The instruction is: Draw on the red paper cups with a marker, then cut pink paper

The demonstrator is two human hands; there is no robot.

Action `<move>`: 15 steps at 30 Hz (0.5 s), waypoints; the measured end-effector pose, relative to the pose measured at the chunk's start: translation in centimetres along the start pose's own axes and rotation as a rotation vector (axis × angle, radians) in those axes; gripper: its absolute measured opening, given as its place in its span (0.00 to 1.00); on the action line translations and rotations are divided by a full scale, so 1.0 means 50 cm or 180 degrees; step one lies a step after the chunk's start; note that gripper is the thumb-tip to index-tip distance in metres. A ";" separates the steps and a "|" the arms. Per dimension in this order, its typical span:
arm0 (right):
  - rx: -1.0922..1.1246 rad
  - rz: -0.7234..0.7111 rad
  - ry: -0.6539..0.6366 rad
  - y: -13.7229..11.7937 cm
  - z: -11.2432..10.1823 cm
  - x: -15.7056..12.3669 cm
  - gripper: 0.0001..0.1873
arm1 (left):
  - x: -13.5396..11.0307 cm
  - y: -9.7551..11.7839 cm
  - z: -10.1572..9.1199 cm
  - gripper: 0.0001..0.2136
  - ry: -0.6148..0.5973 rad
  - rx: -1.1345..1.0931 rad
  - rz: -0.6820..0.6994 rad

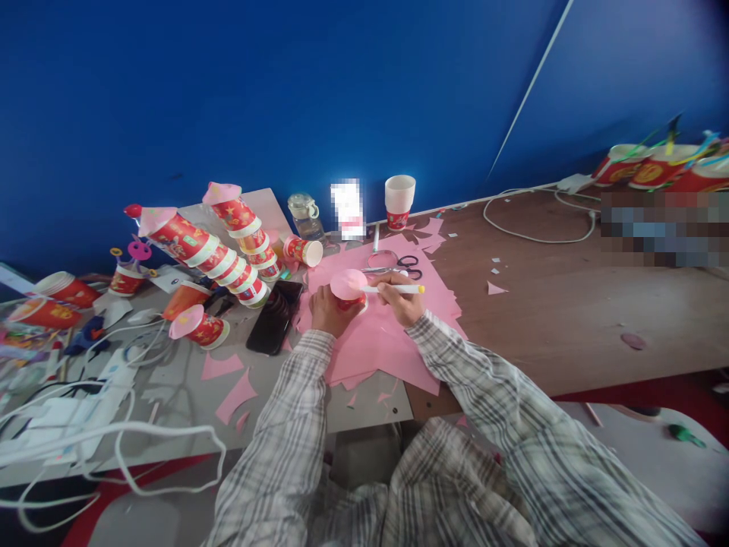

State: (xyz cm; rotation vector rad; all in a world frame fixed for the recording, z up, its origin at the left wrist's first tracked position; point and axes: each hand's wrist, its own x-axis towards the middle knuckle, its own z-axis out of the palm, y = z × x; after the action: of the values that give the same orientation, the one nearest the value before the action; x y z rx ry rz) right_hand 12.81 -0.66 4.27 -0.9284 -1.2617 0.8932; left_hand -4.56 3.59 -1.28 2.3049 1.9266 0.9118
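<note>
My left hand [331, 311] is closed around a red paper cup [350, 302] topped with a round pink paper lid [348, 284]. In my right hand [403, 299] is a white marker [399, 289] with a yellow end, held level. Its other end points at the pink lid and seems to touch it. Both hands are over a stack of pink paper sheets [387, 349]. Just beyond them lie scissors with black handles [408, 266] and a roundish object with a white handle [377, 237].
Stacked red cups with pink tops [199, 254] stand at left, near a black phone [275, 317]. White cables [165, 434] and a power strip [85, 410] occupy the left front. A stack of cups [399, 199] and a water bottle [306, 216] are by the blue wall.
</note>
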 end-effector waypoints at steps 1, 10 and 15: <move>-0.0005 -0.0008 0.0003 0.000 0.000 0.000 0.12 | 0.000 0.000 0.000 0.32 -0.0001 0.0002 -0.0003; -0.0043 -0.0121 -0.0103 0.001 0.002 -0.004 0.13 | 0.000 0.003 -0.001 0.32 0.0031 0.0017 -0.0013; -0.0164 -0.0211 -0.0197 0.005 0.006 -0.007 0.13 | 0.000 0.002 0.001 0.33 0.0052 0.0013 0.0017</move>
State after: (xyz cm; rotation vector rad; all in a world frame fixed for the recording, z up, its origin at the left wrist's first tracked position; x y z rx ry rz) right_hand 12.48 -0.88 3.94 -0.9000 -1.3663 0.8464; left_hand -4.44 3.59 -1.28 2.3133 1.9312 0.9311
